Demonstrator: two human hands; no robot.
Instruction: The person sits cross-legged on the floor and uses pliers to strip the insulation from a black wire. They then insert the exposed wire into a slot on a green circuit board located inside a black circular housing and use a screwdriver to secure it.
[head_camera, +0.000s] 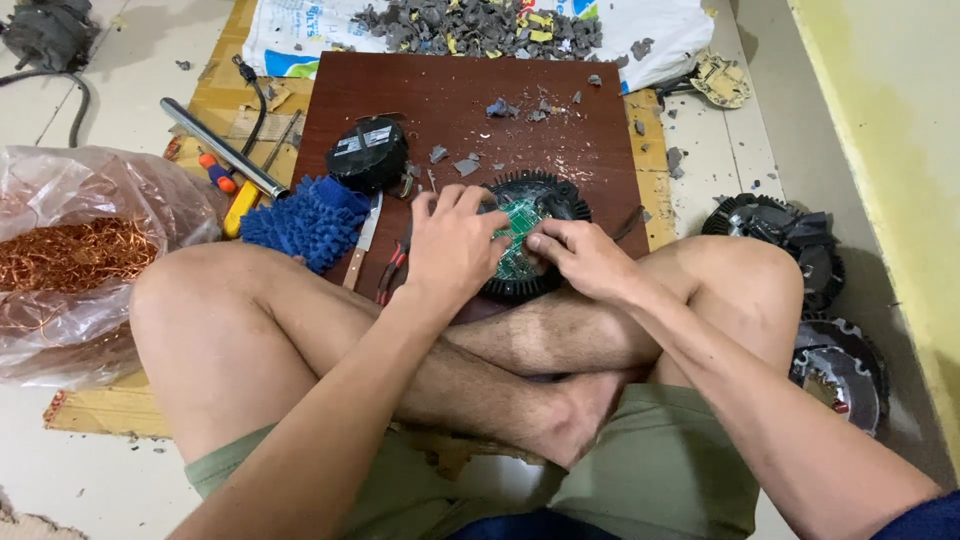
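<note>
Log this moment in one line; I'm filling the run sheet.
left hand: gripping black round fan housing | right hand: fingertips on green circuit board | base: brown board | near: blue mitt

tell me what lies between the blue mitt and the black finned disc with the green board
In the head view, a knife and red-handled pliers lie there on the wooden board, partly behind the left hand.
</note>
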